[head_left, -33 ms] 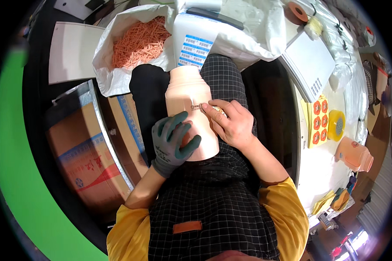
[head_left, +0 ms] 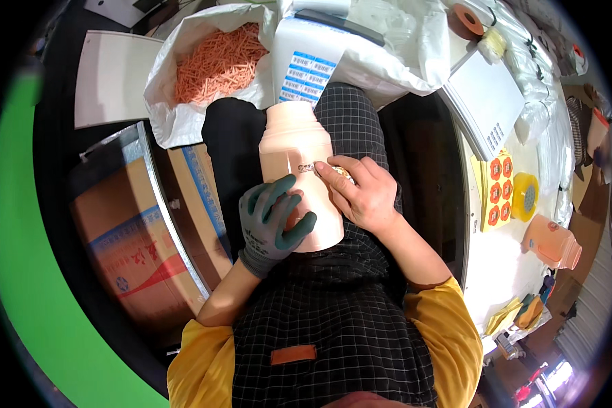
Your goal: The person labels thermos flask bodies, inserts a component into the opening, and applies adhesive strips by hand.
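On my lap lies a peach-coloured plastic bottle shell, its narrower neck pointing away from me. A small dark printed mark shows on its upper side. My left hand, in a grey and green glove, grips the lower left side of the shell, fingers bent around it. The bare right hand is closed against the right side, fingertips pressed together beside the printed mark. Part of a small gold sticker shows under its fingers; most of it is hidden.
Ahead, a white sack holds pink shredded paper, beside a blue label sheet. At right, a table carries a white stack, red flower stickers, a yellow tape roll and another peach shell. Cardboard boxes stand left.
Both hands hold the same places on the shell. The whole view has shifted very slightly; nothing was taken up or let go.
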Motion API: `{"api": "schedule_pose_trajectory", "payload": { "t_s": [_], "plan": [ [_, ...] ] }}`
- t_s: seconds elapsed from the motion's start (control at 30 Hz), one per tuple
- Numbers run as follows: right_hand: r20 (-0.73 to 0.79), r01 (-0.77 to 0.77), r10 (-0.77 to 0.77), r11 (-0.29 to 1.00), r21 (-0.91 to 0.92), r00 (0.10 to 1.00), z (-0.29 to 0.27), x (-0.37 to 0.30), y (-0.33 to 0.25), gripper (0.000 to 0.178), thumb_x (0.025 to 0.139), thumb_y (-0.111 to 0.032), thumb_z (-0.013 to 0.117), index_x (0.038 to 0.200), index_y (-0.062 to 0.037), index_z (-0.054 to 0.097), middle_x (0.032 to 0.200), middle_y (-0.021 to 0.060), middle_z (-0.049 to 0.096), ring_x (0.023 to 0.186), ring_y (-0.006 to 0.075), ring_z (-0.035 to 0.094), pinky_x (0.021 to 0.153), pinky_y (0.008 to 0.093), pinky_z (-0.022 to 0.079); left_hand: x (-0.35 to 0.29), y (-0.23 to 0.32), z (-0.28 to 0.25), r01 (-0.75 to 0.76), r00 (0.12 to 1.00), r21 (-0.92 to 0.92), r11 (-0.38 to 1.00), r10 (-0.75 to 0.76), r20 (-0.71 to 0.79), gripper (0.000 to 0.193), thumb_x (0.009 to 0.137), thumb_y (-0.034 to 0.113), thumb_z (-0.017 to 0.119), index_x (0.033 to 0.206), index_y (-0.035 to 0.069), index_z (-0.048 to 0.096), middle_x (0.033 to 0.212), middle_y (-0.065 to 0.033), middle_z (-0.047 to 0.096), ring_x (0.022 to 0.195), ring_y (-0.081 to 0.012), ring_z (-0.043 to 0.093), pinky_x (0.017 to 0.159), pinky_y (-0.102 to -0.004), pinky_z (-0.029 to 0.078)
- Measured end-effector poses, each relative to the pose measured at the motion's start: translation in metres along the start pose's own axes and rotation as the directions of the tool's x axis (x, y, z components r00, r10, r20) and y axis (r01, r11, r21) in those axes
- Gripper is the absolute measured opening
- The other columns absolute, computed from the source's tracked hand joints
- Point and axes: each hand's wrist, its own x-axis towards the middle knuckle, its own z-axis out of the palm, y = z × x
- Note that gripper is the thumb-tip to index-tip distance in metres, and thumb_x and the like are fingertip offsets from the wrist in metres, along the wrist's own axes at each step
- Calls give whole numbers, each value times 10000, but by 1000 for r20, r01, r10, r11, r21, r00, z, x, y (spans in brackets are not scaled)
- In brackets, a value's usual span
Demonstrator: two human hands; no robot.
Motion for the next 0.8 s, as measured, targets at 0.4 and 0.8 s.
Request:
{"api": "schedule_pose_trajectory", "payload": {
  "t_s": [0.4,0.8],
  "plan": [
    [52,9,-7,999,-51,999,0,8,-13,508,771,-80,828,1267,-182,790,1042,27,734,683,175,594,583,292,513,-21,-5,8,-91,996,29,995,92,-19,314,862,250,808,1121,125,682,1289,-84,667,1113,-283,644,916,-442,497],
    [125,73,-62,993,-87,990,-11,16,-8,501,767,-102,826,1261,-177,792,1024,25,724,688,173,589,585,286,505,-10,6,8,-31,997,-65,997,36,70,199,885,202,763,1066,151,696,1338,-120,678,1155,-290,651,945,-457,464]
  ]
}}
